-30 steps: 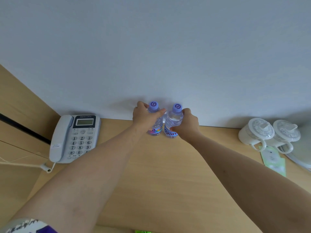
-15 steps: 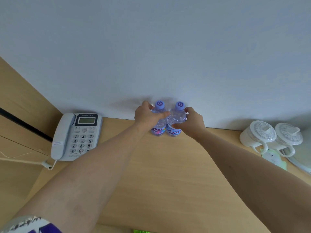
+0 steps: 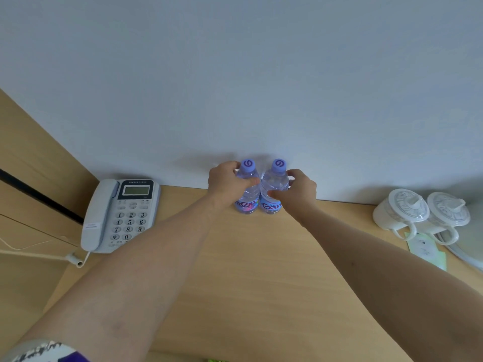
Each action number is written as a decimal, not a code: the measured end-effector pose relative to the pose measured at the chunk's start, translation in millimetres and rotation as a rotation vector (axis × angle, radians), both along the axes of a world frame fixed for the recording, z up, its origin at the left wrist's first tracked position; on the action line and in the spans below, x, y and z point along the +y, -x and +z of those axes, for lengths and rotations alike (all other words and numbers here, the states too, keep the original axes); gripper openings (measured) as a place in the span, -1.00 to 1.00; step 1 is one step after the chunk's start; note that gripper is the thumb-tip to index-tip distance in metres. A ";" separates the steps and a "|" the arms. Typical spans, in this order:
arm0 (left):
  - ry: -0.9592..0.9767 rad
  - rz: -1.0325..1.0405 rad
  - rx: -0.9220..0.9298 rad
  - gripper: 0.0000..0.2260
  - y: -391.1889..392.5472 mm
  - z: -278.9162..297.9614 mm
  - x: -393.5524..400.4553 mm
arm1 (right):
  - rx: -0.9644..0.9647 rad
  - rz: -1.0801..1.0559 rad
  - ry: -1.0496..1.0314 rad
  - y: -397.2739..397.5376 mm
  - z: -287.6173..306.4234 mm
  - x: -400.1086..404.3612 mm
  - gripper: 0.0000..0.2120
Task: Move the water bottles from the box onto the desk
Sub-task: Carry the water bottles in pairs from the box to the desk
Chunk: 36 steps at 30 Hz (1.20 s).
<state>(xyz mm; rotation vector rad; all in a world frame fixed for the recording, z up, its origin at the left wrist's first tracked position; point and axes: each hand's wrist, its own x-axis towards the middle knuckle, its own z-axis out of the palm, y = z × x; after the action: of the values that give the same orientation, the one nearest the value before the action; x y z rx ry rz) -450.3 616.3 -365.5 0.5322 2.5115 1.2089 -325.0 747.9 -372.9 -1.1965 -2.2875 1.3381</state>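
Note:
Two clear water bottles with purple caps stand upright side by side at the back of the wooden desk, close to the white wall. My left hand wraps around the left water bottle. My right hand wraps around the right water bottle. The two bottles touch each other. Both rest on the desk surface. The box is out of view.
A grey desk phone with a cord lies at the left. Two white lidded cups stand at the right beside a pale green card and a white round rim. A wooden side panel rises at the far left.
Both hands pushed the two bottles back toward the wall and closer together. The bottles now touch, and the view shifted slightly.

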 end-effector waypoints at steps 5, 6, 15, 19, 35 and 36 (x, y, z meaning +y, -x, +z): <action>0.025 0.140 0.035 -0.44 -8.5 -1.8 6.4 | -0.027 0.016 -0.009 -2.0 -0.8 0.3 -0.42; 0.033 0.132 0.031 -0.43 -9.6 -0.6 8.3 | -0.040 0.029 -0.013 -1.8 0.4 1.7 -0.42; 0.032 0.006 0.018 -0.70 -1.4 5.5 5.1 | -0.074 0.070 -0.002 -0.6 9.0 6.6 -0.45; 0.044 0.042 0.039 -0.52 -2.0 7.0 4.6 | -0.064 0.066 0.003 -1.7 9.8 8.6 -0.49; -0.038 0.051 0.037 -0.62 -8.1 8.1 5.5 | -0.024 0.048 0.016 -2.4 8.5 6.1 -0.55; -0.042 0.059 0.043 -0.62 -8.6 6.9 5.7 | -0.017 0.042 0.016 -2.5 7.6 5.3 -0.55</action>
<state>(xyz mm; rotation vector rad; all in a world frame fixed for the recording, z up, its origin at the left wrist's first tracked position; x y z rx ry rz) -441.7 622.0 -358.6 0.5028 2.5596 1.2877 -322.5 753.1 -365.3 -1.1754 -2.3297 1.3690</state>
